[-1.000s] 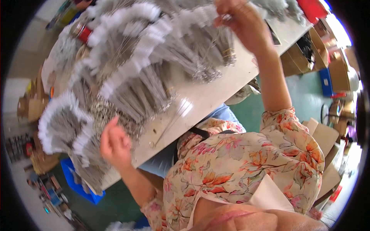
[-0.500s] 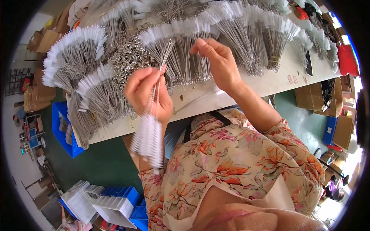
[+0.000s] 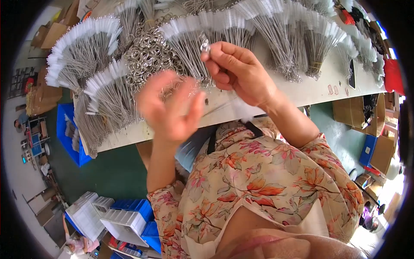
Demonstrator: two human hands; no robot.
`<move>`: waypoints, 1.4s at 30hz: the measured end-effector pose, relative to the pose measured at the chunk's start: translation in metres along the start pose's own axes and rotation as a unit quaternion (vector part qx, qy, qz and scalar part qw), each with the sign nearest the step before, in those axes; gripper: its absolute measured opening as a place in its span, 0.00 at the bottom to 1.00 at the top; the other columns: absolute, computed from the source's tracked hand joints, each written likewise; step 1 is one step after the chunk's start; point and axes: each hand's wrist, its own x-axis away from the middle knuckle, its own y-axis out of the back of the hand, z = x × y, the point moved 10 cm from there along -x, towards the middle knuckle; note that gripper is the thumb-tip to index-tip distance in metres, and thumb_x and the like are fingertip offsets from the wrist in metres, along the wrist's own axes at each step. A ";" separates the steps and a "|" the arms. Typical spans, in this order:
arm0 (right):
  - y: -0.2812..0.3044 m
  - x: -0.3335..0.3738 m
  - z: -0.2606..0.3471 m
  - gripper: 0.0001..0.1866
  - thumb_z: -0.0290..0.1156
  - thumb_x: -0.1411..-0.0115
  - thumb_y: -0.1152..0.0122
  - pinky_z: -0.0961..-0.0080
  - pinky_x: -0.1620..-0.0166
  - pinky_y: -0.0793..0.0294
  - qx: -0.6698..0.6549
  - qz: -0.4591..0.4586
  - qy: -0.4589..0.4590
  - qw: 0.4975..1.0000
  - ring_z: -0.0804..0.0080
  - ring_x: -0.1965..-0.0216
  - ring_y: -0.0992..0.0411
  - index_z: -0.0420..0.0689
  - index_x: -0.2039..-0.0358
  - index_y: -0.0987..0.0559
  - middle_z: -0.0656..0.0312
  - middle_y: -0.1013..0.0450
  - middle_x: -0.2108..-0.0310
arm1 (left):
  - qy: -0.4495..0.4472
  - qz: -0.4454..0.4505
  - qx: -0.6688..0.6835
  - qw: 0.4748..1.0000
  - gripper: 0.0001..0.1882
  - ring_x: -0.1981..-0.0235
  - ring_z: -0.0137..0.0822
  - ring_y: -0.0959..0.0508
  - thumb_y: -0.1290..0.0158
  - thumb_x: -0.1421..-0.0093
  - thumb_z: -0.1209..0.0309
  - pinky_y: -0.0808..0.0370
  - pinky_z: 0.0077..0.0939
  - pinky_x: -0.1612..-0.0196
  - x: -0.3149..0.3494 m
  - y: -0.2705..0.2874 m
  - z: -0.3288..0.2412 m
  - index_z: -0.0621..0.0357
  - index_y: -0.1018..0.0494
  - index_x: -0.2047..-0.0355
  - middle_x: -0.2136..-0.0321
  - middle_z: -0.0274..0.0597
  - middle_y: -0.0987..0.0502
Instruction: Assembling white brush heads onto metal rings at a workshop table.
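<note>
While right hand [image 3: 240,72] pinches shiny metal piece [image 3: 205,45] at thumb and fingertips, left hand [image 3: 169,111] beside it spreads wide, motion-blurred. Left of grip: metal rings [image 3: 148,52], loose heap. Just beyond grip: wire brushes [image 3: 228,21], white-bristled, fanned on table [image 3: 317,93]. Right of grip, well apart: dark flat device [image 3: 352,75]. Below grip: pale smear [image 3: 242,108], too blurred to identify.

It was a workshop: bundled wire brushes [image 3: 318,47] and heaped metal rings [image 3: 148,54] crowded a worktable [image 3: 302,96] across the top, plastic bins [image 3: 125,225] stacked lower left.
</note>
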 end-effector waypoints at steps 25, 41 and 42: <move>0.078 0.083 -0.006 0.08 0.32 0.42 0.47 0.84 0.76 0.35 0.442 0.074 -0.178 0.876 0.81 0.79 0.33 0.40 0.70 0.25 0.66 0.30 0.78 | 0.374 0.196 0.179 0.888 0.14 0.75 0.35 0.27 0.40 0.53 0.64 0.31 0.26 0.69 0.114 -0.033 0.052 0.59 0.27 0.70 0.76 0.38 0.26; -0.038 0.043 -0.039 0.04 0.22 0.50 0.42 0.73 0.71 0.30 0.623 0.110 0.172 0.755 0.67 0.74 0.28 0.41 0.72 0.23 0.60 0.28 0.71 | 0.525 0.080 0.359 0.767 0.04 0.71 0.23 0.25 0.49 0.46 0.82 0.23 0.18 0.67 0.113 -0.028 0.058 0.67 0.29 0.69 0.64 0.44 0.25; -0.040 0.039 -0.040 0.03 0.22 0.50 0.42 0.73 0.71 0.30 0.608 0.118 0.161 0.768 0.67 0.74 0.29 0.41 0.72 0.23 0.59 0.28 0.71 | 0.486 0.094 0.359 0.791 0.06 0.70 0.24 0.25 0.50 0.46 0.82 0.23 0.18 0.68 0.103 -0.024 0.056 0.67 0.28 0.66 0.63 0.44 0.25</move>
